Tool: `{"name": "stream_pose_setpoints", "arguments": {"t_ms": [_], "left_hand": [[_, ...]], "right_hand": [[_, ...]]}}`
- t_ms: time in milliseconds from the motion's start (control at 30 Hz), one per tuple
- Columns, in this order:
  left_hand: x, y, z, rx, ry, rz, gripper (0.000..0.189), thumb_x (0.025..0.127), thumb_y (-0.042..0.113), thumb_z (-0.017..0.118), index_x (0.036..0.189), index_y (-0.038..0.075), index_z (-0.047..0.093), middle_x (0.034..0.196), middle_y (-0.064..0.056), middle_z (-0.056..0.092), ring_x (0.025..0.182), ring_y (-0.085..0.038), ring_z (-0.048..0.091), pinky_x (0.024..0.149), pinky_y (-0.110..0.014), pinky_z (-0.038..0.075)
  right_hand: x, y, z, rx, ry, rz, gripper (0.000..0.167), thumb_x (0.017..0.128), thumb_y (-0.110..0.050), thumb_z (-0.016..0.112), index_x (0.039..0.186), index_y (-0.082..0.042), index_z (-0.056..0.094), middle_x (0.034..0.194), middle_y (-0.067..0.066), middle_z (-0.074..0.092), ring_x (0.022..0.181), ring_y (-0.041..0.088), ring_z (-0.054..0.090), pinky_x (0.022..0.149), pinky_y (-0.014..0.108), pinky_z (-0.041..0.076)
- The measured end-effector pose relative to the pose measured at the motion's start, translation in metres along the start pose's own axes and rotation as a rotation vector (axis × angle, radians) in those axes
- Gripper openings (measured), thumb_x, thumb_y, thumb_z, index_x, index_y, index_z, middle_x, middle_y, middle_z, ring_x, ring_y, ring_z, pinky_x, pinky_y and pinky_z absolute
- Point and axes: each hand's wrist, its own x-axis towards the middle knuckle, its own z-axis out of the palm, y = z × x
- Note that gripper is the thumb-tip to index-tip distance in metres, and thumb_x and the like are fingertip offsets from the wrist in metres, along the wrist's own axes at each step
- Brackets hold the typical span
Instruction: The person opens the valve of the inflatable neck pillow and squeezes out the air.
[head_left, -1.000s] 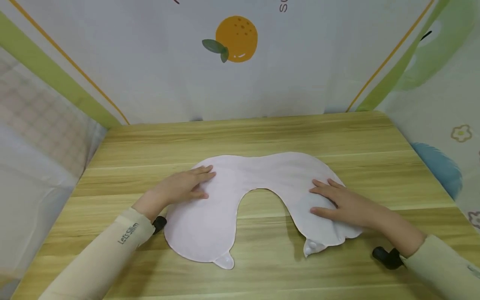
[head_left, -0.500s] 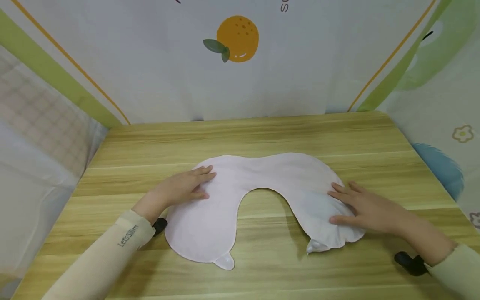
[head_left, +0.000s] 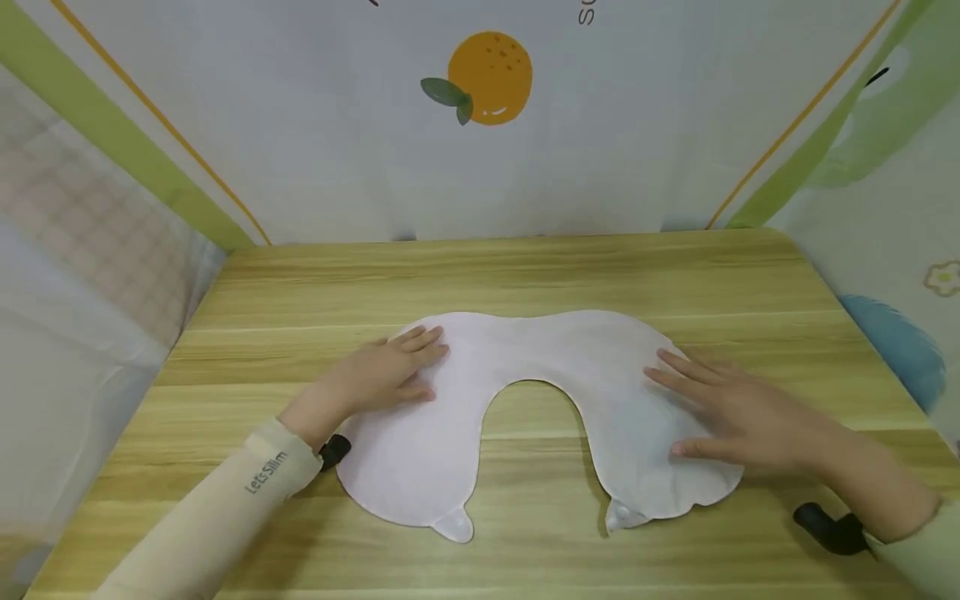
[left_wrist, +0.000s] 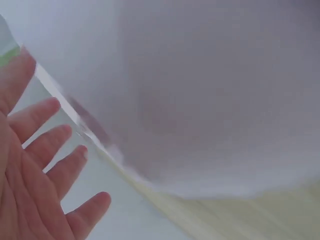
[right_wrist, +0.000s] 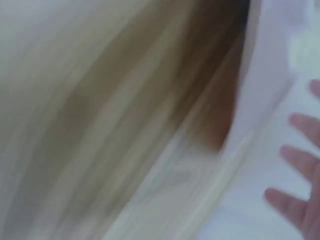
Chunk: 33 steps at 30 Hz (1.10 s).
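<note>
A pale pinkish-white, U-shaped neck pillow lies flat and limp on the wooden table, its opening toward the person. Small clear tabs sit at its two ends, a left tab and a right tab with a snap on it. The left hand rests on the outer part of the left lobe, fingers straight. Over the outer edge of the right lobe is the right hand, slightly blurred, fingers spread. In the left wrist view, the left fingers appear beside the pillow's edge.
Wood-grain table spans the view. Behind it hangs a white curtain printed with an orange. Black wrist-camera mounts sit at both wrists.
The right hand has slid outward across the right lobe, then shifted slightly back inward. That lobe's wrinkled lower end now lies flatter. The left hand stays in place; the head view has turned slightly left.
</note>
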Motion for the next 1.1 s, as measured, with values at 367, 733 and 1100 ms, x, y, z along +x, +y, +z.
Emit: {"name": "stream_pose_setpoints", "arguments": {"t_ms": [367, 733, 1100], "left_hand": [[0.0, 0.0, 0.004, -0.054, -0.025, -0.019, 0.073, 0.092, 0.04, 0.069, 0.152, 0.009, 0.041, 0.162, -0.014, 0.029, 0.143, -0.057, 0.026, 0.116, -0.06, 0.031], [-0.013, -0.007, 0.002, -0.112, -0.025, -0.052, 0.072, 0.092, 0.037, 0.07, 0.152, 0.01, 0.041, 0.161, -0.025, 0.025, 0.143, -0.057, 0.024, 0.116, -0.063, 0.03], [-0.049, -0.018, 0.007, -0.124, -0.083, -0.112, 0.078, 0.089, 0.047, 0.069, 0.156, 0.026, 0.035, 0.164, -0.026, 0.016, 0.149, -0.047, 0.023, 0.11, -0.07, 0.031]], "right_hand": [[0.016, -0.02, 0.03, 0.035, 0.009, -0.208, 0.086, 0.068, -0.051, 0.084, 0.144, -0.041, 0.046, 0.156, -0.005, 0.041, 0.142, 0.038, 0.039, 0.098, 0.052, 0.048], [0.014, -0.014, 0.039, 0.039, 0.074, -0.227, 0.091, 0.067, -0.06, 0.083, 0.147, -0.038, 0.043, 0.154, 0.005, 0.038, 0.14, 0.035, 0.036, 0.094, 0.055, 0.05], [-0.005, -0.002, 0.035, 0.11, -0.013, -0.029, 0.114, 0.066, -0.075, 0.073, 0.158, -0.028, 0.023, 0.161, 0.001, 0.031, 0.148, 0.022, 0.03, 0.106, 0.044, 0.041]]}}
